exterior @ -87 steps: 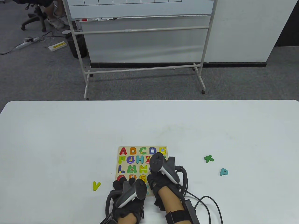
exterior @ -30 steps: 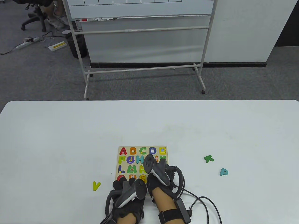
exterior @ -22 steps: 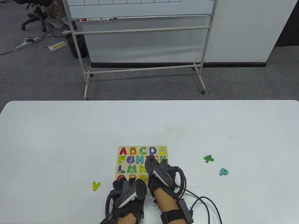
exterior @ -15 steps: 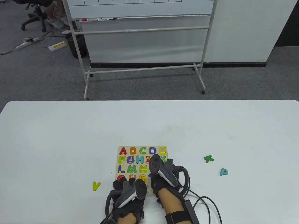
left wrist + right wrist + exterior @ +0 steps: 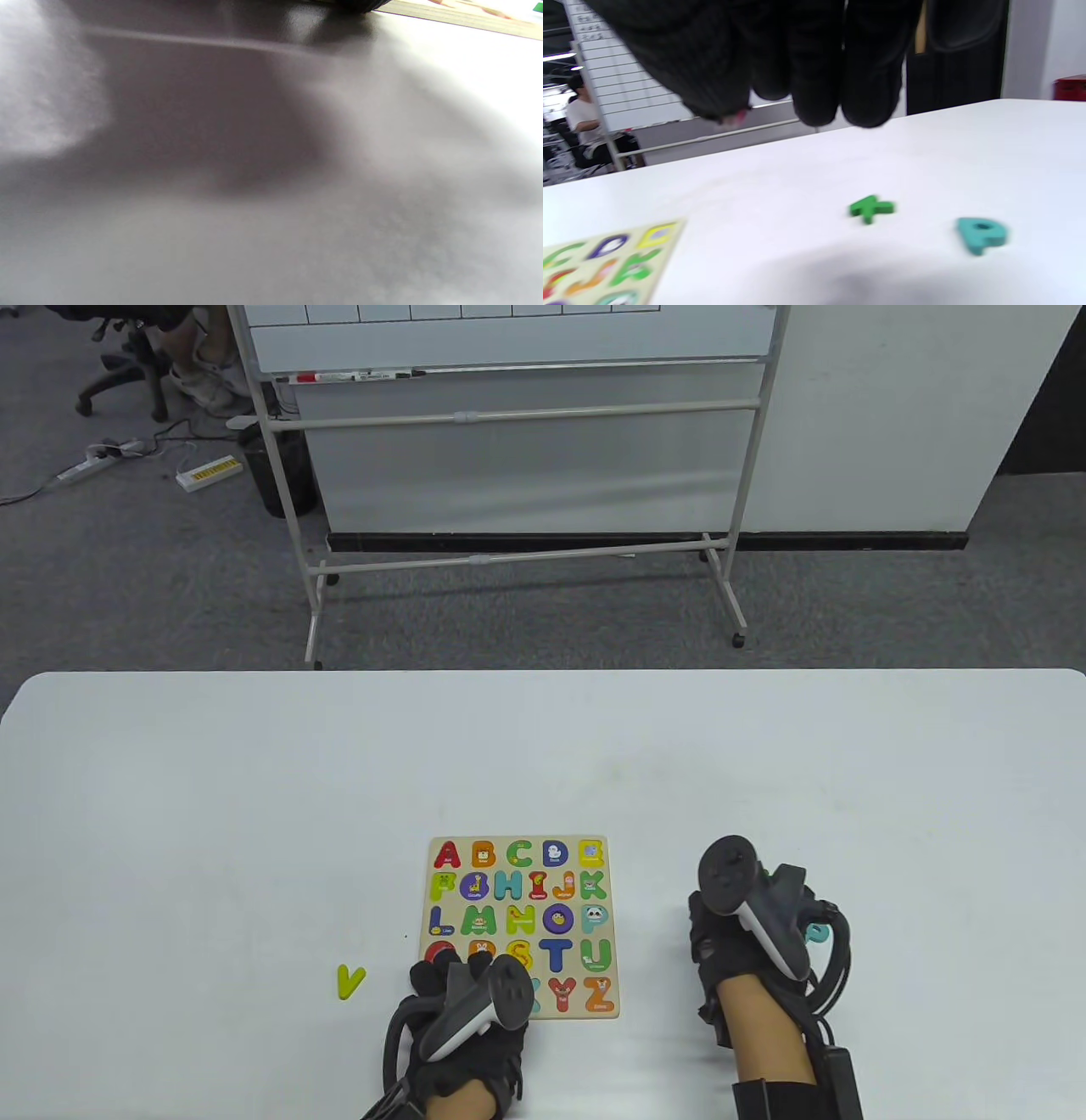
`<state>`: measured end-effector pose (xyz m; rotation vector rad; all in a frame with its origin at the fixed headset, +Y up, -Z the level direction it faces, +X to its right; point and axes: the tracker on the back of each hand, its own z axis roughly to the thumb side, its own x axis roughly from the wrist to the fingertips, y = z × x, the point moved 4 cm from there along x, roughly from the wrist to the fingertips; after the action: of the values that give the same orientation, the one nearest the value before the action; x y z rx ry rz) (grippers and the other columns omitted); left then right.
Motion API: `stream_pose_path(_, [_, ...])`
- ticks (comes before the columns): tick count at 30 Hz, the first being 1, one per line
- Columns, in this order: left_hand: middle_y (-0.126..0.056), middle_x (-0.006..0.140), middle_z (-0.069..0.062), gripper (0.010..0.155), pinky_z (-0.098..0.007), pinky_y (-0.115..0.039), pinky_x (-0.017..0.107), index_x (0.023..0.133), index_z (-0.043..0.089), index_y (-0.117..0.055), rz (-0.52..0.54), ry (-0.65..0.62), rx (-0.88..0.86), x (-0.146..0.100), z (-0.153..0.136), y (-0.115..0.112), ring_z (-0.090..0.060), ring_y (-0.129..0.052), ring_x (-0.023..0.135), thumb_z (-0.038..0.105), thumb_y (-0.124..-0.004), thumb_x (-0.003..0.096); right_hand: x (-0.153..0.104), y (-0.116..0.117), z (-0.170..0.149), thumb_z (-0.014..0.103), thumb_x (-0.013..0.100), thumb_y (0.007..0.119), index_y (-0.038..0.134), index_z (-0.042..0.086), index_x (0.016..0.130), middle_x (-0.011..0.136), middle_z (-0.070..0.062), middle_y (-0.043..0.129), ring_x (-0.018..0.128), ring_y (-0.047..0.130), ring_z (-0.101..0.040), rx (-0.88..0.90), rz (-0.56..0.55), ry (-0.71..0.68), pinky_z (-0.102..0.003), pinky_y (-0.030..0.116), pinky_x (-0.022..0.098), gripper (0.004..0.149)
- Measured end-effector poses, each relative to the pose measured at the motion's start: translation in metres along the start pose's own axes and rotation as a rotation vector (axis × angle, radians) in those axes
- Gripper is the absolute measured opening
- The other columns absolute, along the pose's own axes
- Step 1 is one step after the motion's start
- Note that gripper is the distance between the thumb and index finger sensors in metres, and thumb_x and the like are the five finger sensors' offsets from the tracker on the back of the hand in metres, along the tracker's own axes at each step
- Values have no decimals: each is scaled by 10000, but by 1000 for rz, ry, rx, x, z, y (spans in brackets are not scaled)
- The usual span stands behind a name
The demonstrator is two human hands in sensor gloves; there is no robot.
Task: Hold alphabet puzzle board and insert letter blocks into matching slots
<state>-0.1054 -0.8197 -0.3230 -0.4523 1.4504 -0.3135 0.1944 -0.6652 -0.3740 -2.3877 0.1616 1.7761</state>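
Note:
The alphabet puzzle board [image 5: 519,848] lies flat near the table's front edge, with most slots showing coloured letters. My left hand [image 5: 450,980] rests on its near left corner; the left wrist view shows only a dark fingertip and the board's edge [image 5: 466,19]. My right hand [image 5: 747,899] hovers to the right of the board, empty, over two loose letters. It hides the green K in the table view, and only a bit of the teal P [image 5: 819,933] shows. In the right wrist view my fingers [image 5: 814,84] hang above the green K [image 5: 871,208] and teal P [image 5: 982,235].
A yellow V [image 5: 350,982] lies loose to the left of the board. The white table [image 5: 254,814] stretches wide on all sides. A whiteboard stand [image 5: 517,475] stands on the floor beyond the table's far edge. Glove cables [image 5: 836,984] trail by my right wrist.
My right hand has left the board's right side and moved right, over the green K and teal P. My left hand and the board have not moved.

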Motion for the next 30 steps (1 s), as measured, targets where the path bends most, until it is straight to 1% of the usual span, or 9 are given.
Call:
stream_pose_path(3, [-77, 1035, -439, 807, -771, -331, 598, 1067, -18, -128, 1, 0, 1, 0, 0, 0, -729, -136, 915, 461, -503, 537, 4, -5, -20, 354, 436, 916, 727, 209, 1037, 1036, -102, 824, 924, 875, -401, -46, -11, 25, -694, 537, 699, 647])
stream_pose_path(6, [-78, 1034, -440, 806, -772, -332, 597, 1066, -19, -128, 1, 0, 3, 0, 0, 0, -731, -136, 914, 461, -502, 537, 9, -2, -37, 335, 430, 925, 728, 221, 1039, 1064, -96, 797, 960, 841, -402, -100, 4, 17, -698, 524, 704, 651])
stream_pose_path(8, [-79, 1033, -442, 807, -772, -333, 598, 1066, -21, -129, 0, 0, 4, 0, 0, 0, -731, -137, 914, 460, -502, 537, 13, 7, -46, 323, 430, 927, 719, 229, 1045, 1076, -88, 784, 974, 826, -403, -125, 31, 5, -703, 515, 706, 656])
stream_pose_path(10, [-79, 1033, -442, 807, -772, -334, 597, 1066, -20, -129, -1, -1, 4, 0, 0, 0, -732, -139, 913, 461, -503, 537, 16, 15, -55, 320, 428, 930, 723, 232, 1043, 1076, -85, 786, 976, 827, -399, -157, 34, 24, -701, 519, 707, 655])
stream_pose_path(14, [-77, 1032, -443, 807, -772, -332, 598, 1066, -20, -126, -2, 0, 3, 0, 0, 0, -731, -136, 913, 460, -503, 537, 24, 39, -73, 312, 421, 938, 740, 246, 1032, 1072, -71, 795, 976, 830, -395, -212, 54, 30, -698, 528, 705, 646])
stream_pose_path(19, [-77, 1034, -440, 807, -771, -333, 599, 1066, -19, -127, -5, 0, 3, 0, 0, 0, -730, -136, 914, 462, -503, 538, 31, 62, -93, 295, 421, 936, 757, 262, 1024, 1086, -88, 773, 971, 838, -389, -215, 93, 39, -689, 552, 700, 630])
stream_pose_path(25, [-78, 1032, -443, 807, -772, -337, 598, 1065, -21, -126, -7, 2, 11, 0, 1, 0, -733, -140, 912, 461, -500, 537, 35, 76, -104, 268, 429, 929, 749, 302, 1027, 1110, -75, 738, 974, 831, -387, -217, 101, 19, -680, 562, 702, 625])
stream_pose_path(28, [-77, 1033, -443, 807, -772, -336, 599, 1066, -20, -126, -9, 1, 6, 0, 0, 1, -731, -139, 914, 461, -502, 539, 36, 81, -106, 253, 434, 924, 770, 310, 1011, 1082, -75, 780, 941, 871, -365, -226, 110, 0, -671, 578, 699, 600])
stream_pose_path(30, [-75, 1033, -443, 808, -772, -333, 598, 1066, -21, -125, -10, 0, 3, 0, 0, 0, -732, -135, 913, 461, -503, 539, 36, 84, -106, 265, 433, 927, 786, 306, 997, 1055, -81, 811, 921, 891, -354, -240, 109, -8, -666, 589, 697, 583])
